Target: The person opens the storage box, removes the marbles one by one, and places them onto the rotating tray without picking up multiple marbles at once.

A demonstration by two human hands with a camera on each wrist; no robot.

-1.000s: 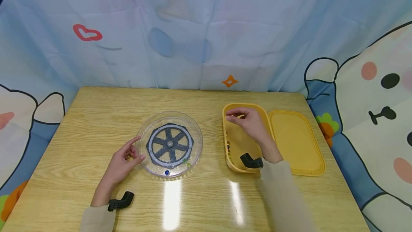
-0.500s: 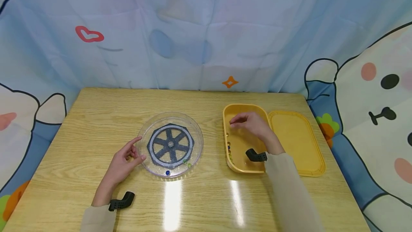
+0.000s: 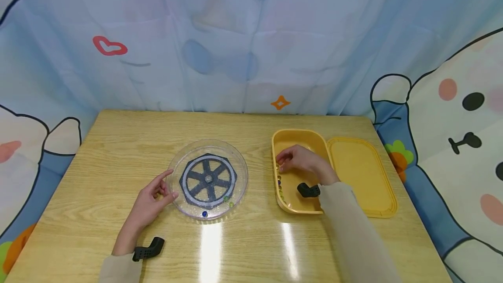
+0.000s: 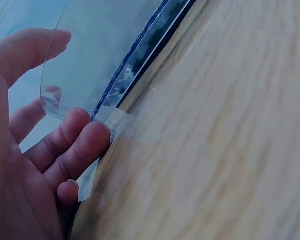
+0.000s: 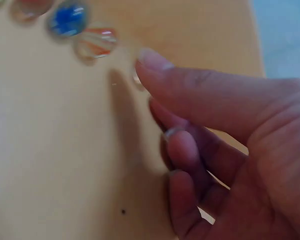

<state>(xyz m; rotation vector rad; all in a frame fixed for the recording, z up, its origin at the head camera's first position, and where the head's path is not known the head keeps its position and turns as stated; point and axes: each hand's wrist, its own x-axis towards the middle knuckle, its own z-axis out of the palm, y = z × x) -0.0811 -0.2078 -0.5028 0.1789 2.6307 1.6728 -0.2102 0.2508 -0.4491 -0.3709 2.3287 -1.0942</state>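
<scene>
My left hand point(image 3: 151, 200) holds the near-left rim of a round clear plastic dish point(image 3: 241, 174), with its fingertips point(image 4: 92, 140) against the dish wall. On the dish lie a blue marble point(image 3: 204, 214), a green marble point(image 3: 226, 198) and a yellow-green marble point(image 3: 231, 204). My right hand point(image 3: 304, 160) reaches down into a yellow box point(image 3: 300, 204). In the right wrist view its bent thumb and fingers are beside a clear marble point(image 5: 136, 77), partly hidden behind the thumb tip. An orange-striped marble point(image 5: 97, 42) and a blue marble point(image 5: 67, 19) lie just beyond.
Several marbles line the box's left wall. A flat yellow lid point(image 3: 359, 169) lies right of the box. Inside the dish is a dark octagonal frame with a six-spoked wheel point(image 3: 208, 179). The wooden table point(image 3: 129, 139) ends at a printed curtain point(image 3: 235, 56).
My right hand has moved lower into the box, nearer the row of marbles by its left wall. My left hand has stayed at the dish's rim. The head view has tilted slightly.
</scene>
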